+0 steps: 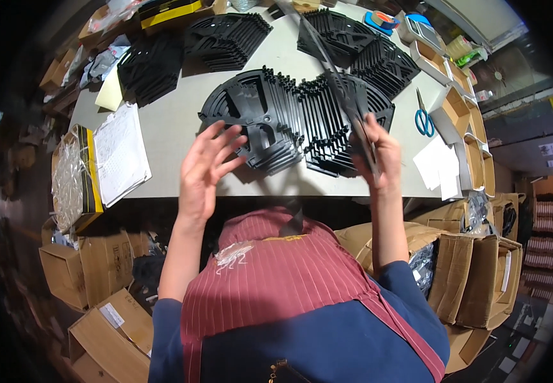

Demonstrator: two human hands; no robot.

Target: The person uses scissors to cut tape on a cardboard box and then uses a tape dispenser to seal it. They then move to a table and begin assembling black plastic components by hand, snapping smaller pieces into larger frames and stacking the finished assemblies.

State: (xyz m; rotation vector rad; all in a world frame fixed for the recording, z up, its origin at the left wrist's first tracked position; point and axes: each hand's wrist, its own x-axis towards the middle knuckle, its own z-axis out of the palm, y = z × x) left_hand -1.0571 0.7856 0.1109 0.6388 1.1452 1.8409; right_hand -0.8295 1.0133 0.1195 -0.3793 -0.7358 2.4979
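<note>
My right hand (pixel 382 153) grips a thin black plastic panel (pixel 332 73), seen nearly edge-on and slightly blurred, slanting up and to the left across the table. My left hand (pixel 203 169) is raised with its fingers spread, holding nothing. It is nearest to a row of fan-shaped black plastic parts (pixel 244 105) with ribs and cut-outs, nested upright against each other. A second nested row (pixel 324 121) adjoins it on the right, partly hidden behind the held panel and my right hand.
More black stacks (pixel 228 39) stand at the back of the white table (pixel 168 137). Blue-handled scissors (pixel 424 121) and paper slips (pixel 436 166) lie right, beside open cardboard trays (pixel 452 113). Papers (pixel 120 153) and a plastic-wrapped box (pixel 75 179) are left. Cartons (pixel 477 281) flank me below.
</note>
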